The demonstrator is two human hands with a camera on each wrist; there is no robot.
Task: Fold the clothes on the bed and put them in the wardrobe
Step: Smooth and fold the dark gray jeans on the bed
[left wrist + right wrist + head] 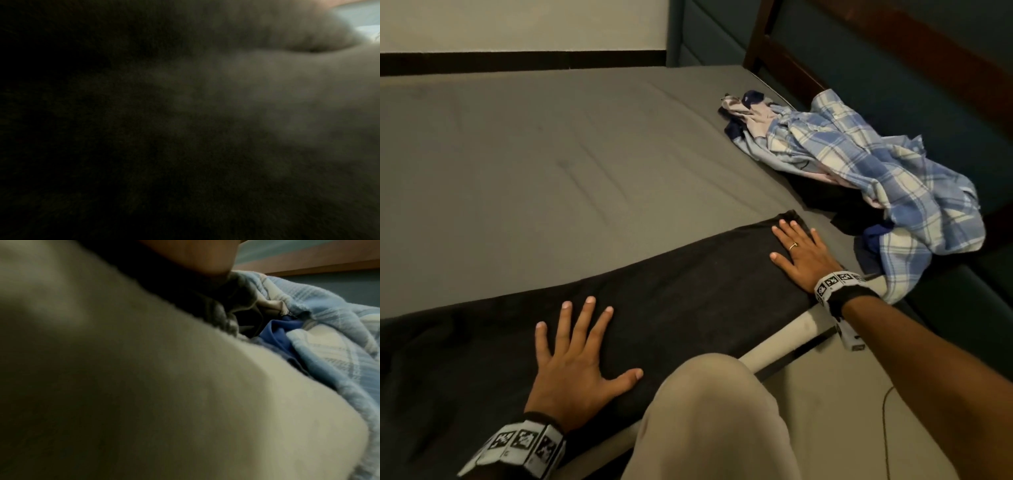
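Note:
A long black garment (pixel 681 291) lies flat as a band along the near edge of the grey bed (pixel 551 164). My left hand (pixel 575 346) presses on it palm down with fingers spread. Flat on the garment's right end rests my right hand (pixel 796 250), with a ring on one finger. A heap of unfolded clothes, topped by a blue-and-white plaid shirt (pixel 876 171), sits at the bed's right side; the plaid shirt (pixel 308 337) also fills the right of the right wrist view. The left wrist view is dark and blurred.
A dark wooden bed frame (pixel 825 51) and teal padded panel (pixel 709 37) stand behind the heap. My knee in beige trousers (pixel 709 411) leans against the bed's front edge. Light floor (pixel 859 394) with a thin cable lies to the right.

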